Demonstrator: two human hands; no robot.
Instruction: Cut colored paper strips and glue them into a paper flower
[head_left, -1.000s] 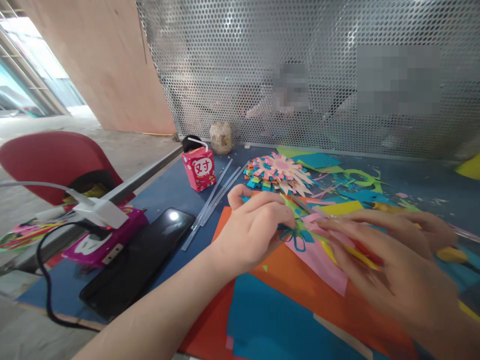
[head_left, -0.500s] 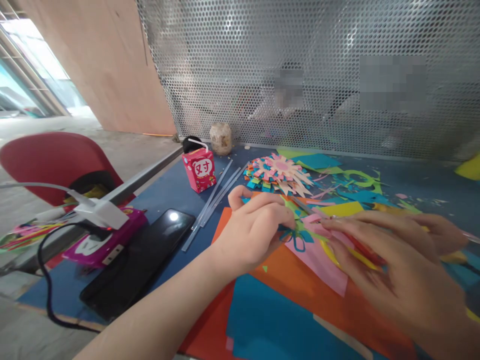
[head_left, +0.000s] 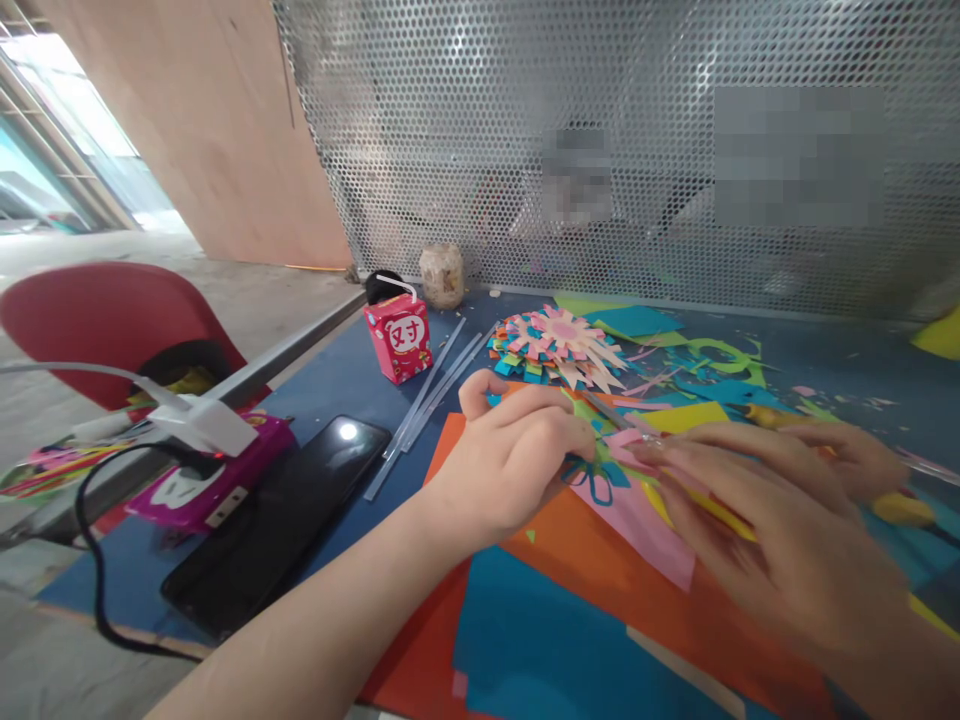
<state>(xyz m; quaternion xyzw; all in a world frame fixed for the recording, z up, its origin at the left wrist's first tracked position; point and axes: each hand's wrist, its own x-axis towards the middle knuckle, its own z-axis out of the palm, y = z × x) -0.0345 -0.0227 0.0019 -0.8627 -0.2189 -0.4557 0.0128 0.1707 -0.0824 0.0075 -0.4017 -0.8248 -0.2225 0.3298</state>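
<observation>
My left hand (head_left: 517, 460) is closed, fingertips pinching a small green and blue paper flower (head_left: 600, 470). Blue looped petals stick out below those fingers. Close by on the right, my right hand (head_left: 780, 540) is closed around scissors (head_left: 716, 510) with yellow on the handle. A grey blade points left toward the flower. Pink paper (head_left: 630, 447) shows between the two hands, partly covered by fingertips. More fingers (head_left: 855, 455) appear behind my right hand; whose they are I cannot tell. Beneath both hands lie orange paper (head_left: 570, 555) and blue paper (head_left: 540, 630).
Layered paper flowers (head_left: 555, 340) and green scraps (head_left: 724, 360) lie farther back. Left are clear sticks (head_left: 420, 410), a red drink carton (head_left: 399, 338), a phone (head_left: 281, 530) and a purple power strip (head_left: 195, 490). A jar (head_left: 442, 275) stands before the perforated metal panel (head_left: 480, 130).
My right hand's fingers have shifted slightly, and the red part of the scissors handle is now hidden. The fingers behind have drawn left. My left hand stays almost still.
</observation>
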